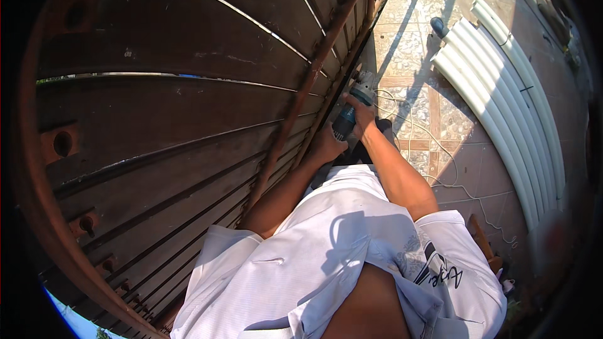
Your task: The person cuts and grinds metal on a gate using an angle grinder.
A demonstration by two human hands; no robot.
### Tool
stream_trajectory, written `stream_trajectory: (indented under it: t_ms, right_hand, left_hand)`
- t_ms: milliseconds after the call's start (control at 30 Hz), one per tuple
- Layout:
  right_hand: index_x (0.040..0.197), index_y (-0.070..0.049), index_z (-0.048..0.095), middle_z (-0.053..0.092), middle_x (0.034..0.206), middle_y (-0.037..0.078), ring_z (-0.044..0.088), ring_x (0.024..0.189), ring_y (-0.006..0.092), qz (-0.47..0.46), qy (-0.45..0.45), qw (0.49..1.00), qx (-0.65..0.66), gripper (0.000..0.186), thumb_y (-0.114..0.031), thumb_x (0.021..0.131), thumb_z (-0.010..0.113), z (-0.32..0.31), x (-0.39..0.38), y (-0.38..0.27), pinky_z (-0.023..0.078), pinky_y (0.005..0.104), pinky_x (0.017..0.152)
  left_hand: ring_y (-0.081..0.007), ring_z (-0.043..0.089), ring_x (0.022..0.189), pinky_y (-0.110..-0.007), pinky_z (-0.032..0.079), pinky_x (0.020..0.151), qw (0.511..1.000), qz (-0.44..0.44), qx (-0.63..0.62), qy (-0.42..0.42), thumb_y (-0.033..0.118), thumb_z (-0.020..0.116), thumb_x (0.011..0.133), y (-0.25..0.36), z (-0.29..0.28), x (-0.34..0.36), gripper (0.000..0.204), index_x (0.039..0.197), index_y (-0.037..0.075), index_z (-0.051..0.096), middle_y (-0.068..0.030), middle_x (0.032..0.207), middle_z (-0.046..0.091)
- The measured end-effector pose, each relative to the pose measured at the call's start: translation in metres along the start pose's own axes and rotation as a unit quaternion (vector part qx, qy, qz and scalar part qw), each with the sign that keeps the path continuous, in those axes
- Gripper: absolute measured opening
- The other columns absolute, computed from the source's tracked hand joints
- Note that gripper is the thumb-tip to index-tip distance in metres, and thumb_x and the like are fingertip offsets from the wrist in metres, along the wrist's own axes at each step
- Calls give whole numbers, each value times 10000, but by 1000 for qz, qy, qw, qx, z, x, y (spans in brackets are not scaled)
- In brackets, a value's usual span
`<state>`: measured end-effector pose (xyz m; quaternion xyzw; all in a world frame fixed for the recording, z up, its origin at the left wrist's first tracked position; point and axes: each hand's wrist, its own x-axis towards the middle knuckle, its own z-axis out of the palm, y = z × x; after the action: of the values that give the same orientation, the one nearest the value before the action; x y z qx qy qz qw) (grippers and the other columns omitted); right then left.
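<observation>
An angle grinder (347, 119) with a teal body and a grey metal head is held low in front of me, close against the bottom of a brown slatted metal gate (188, 110). My left hand (328, 143) wraps round the rear of its body. Farther forward, my right hand (363, 115) grips it just behind the head. The grinder's far end, with a whitish blur around it, lies by the gate's lower rail (336, 88); whether it touches the rail I cannot tell.
A pale cord (433, 135) loops over the patterned tile floor (402, 56) to the right of the grinder. Several long white pipes (496, 88) lie side by side farther right, with a dark rounded object (438, 26) at their far end. The gate rises along my left side.
</observation>
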<state>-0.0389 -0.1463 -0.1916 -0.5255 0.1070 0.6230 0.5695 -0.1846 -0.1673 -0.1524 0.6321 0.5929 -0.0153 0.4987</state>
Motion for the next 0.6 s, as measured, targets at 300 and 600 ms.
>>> stream_trajectory:
  t_ms: [300, 600]
  right_hand:
    - [1055, -11, 610, 649, 894, 108, 666, 737, 249, 22, -48, 997, -51, 415, -58, 690, 803, 4, -3, 22, 572, 400, 637]
    - [1035, -57, 626, 647, 887, 64, 637, 742, 197, -30, -68, 993, -96, 371, -50, 696, 774, 36, -9, 85, 524, 354, 647]
  left_hand:
    - [-431, 651, 1004, -457, 520, 855, 994, 4, 11, 109, 209, 775, 653, -6, 11, -31, 672, 1214, -34, 497, -276, 1041, 660]
    - [-383, 649, 1065, -454, 498, 919, 993, -70, 4, 93, 271, 813, 637, -59, -19, -48, 631, 1147, -29, 592, -254, 1068, 671]
